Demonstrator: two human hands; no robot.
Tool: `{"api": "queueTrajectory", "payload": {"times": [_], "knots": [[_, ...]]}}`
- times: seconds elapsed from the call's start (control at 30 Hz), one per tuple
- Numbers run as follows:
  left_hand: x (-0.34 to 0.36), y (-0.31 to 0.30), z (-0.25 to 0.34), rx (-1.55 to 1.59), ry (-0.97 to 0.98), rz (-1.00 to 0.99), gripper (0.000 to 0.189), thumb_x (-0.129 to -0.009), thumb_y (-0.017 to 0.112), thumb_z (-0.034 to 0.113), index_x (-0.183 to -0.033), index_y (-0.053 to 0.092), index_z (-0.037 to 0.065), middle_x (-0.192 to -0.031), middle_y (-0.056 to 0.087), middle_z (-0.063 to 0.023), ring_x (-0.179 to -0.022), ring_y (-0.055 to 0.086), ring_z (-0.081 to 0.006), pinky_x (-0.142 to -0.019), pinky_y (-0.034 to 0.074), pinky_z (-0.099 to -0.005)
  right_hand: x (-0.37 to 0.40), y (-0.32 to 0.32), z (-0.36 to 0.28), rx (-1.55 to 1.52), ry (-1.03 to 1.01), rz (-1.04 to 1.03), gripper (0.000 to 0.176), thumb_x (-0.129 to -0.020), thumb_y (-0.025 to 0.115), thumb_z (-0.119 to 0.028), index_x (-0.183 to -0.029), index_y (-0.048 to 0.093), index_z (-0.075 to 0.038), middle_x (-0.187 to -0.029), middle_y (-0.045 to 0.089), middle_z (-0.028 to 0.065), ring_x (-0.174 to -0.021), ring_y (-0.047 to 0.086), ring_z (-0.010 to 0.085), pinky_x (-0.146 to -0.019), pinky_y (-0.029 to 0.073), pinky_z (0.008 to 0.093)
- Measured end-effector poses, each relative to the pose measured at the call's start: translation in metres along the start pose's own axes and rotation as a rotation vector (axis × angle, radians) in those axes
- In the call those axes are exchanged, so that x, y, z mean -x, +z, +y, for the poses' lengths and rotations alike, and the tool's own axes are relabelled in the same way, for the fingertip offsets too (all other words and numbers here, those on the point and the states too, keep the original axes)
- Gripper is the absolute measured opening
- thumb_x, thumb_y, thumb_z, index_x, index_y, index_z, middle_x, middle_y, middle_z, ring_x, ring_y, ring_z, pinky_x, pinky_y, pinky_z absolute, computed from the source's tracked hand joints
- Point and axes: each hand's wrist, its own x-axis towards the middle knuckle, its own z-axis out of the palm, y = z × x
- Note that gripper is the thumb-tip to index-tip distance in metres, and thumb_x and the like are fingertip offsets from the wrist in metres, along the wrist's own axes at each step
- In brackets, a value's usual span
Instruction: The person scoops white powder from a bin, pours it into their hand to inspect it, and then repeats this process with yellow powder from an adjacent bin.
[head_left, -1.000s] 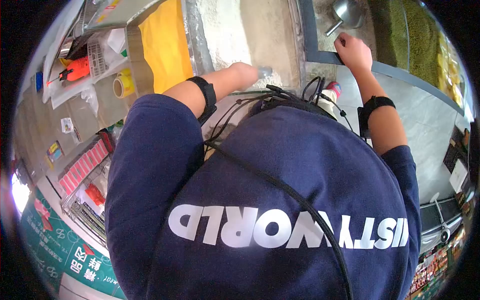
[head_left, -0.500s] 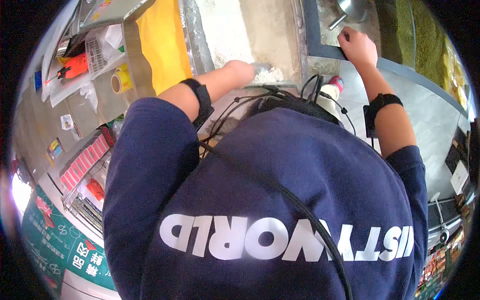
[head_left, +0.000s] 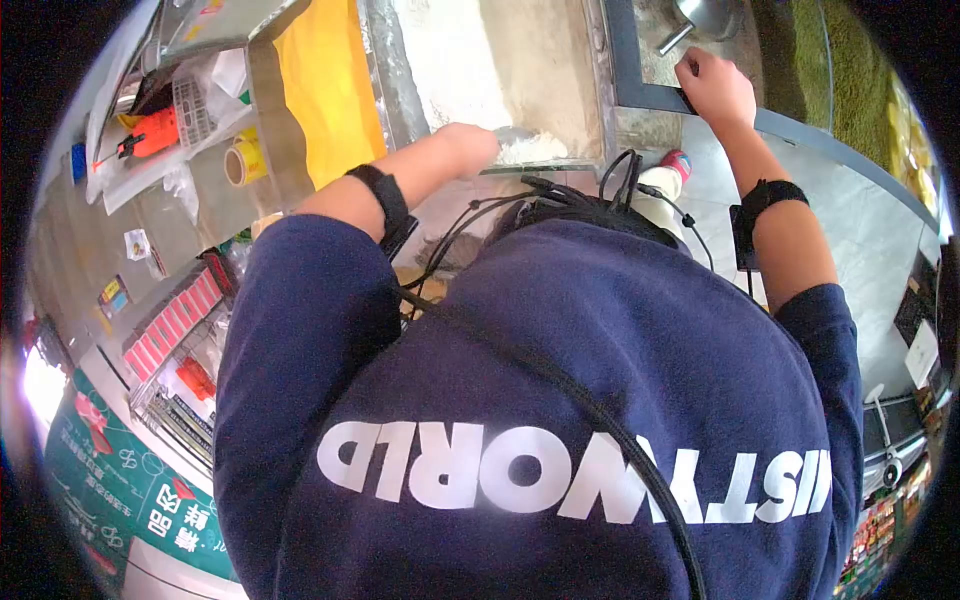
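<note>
My left hand is closed over a grey metal scoop, most of which is hidden by the hand or blurred. The scoop is low in a bin of white powder that looks like flour; some powder lies just right of the scoop, near the bin's front wall. My right hand is curled into a loose fist over the dark rim of the neighbouring bin. Nothing shows in its fingers. Just beyond it lies another metal scoop, its handle close to my knuckles but apart from them.
Left of the flour is a strip of yellow grain-like material. A yellow tape roll and plastic bags sit on the grey surface farther left. Greenish grain fills a bin at right. Black cables hang before my shirt.
My left hand and the scoop have shifted slightly left. The loose powder beside the scoop looks lower and more spread out. My right hand has stayed almost still.
</note>
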Motion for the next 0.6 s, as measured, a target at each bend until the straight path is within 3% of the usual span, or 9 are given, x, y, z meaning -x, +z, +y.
{"api": "queueTrajectory", "payload": {"times": [0.23,0.33,0.43,0.53,0.6], "knots": [[0.002,0.000,0.004,-0.054,0.030,-0.002,0.015,-0.070,0.048,0.006,-0.076,0.060,0.000,-0.073,0.060,-0.0178,-0.070,0.060,-0.0323,-0.060,0.048,-0.0409,0.004,-0.002,-0.003,-0.034,0.025,0.011,0.032,-0.073,0.043,-0.036,-0.089,0.060,-0.014,-0.082,0.061,0.0148,-0.078,0.057,0.0339,-0.069,0.046,0.0434],[0.021,0.000,0.006,0.049,-0.092,0.076,0.015,-0.070,0.048,0.007,-0.075,0.059,0.000,-0.072,0.060,-0.0190,-0.069,0.060,-0.0325,-0.060,0.048,-0.0416,0.003,-0.003,-0.004,-0.037,0.020,0.009,0.032,-0.073,0.043,-0.036,-0.088,0.060,-0.014,-0.082,0.061,0.0148,-0.078,0.057,0.0338,-0.068,0.046,0.0434],[0.004,0.001,0.009,-0.100,-0.035,0.016,0.014,-0.068,0.050,0.006,-0.074,0.063,0.003,-0.075,0.062,-0.0137,-0.071,0.061,-0.0280,-0.061,0.049,-0.0374,0.005,-0.002,-0.002,-0.053,-0.009,0.031,0.028,-0.074,0.045,-0.034,-0.082,0.058,-0.012,-0.077,0.060,0.0154,-0.074,0.057,0.0349,-0.066,0.045,0.0427],[0.010,0.008,0.004,0.062,-0.098,0.075,0.016,-0.072,0.046,0.008,-0.075,0.060,0.000,-0.073,0.060,-0.0200,-0.070,0.060,-0.0329,-0.061,0.048,-0.0422,0.006,-0.002,-0.002,-0.050,-0.006,0.062,0.028,-0.074,0.044,-0.034,-0.082,0.059,-0.012,-0.077,0.060,0.0153,-0.074,0.057,0.0345,-0.066,0.045,0.0424],[0.016,0.003,0.001,0.006,-0.051,0.080,0.016,-0.072,0.046,0.008,-0.075,0.060,0.000,-0.073,0.060,-0.0199,-0.070,0.060,-0.0328,-0.061,0.048,-0.0419,0.003,0.000,0.000,-0.045,-0.004,0.066,0.028,-0.074,0.044,-0.034,-0.082,0.059,-0.012,-0.077,0.060,0.0154,-0.074,0.057,0.0346,-0.065,0.045,0.0423]]}}
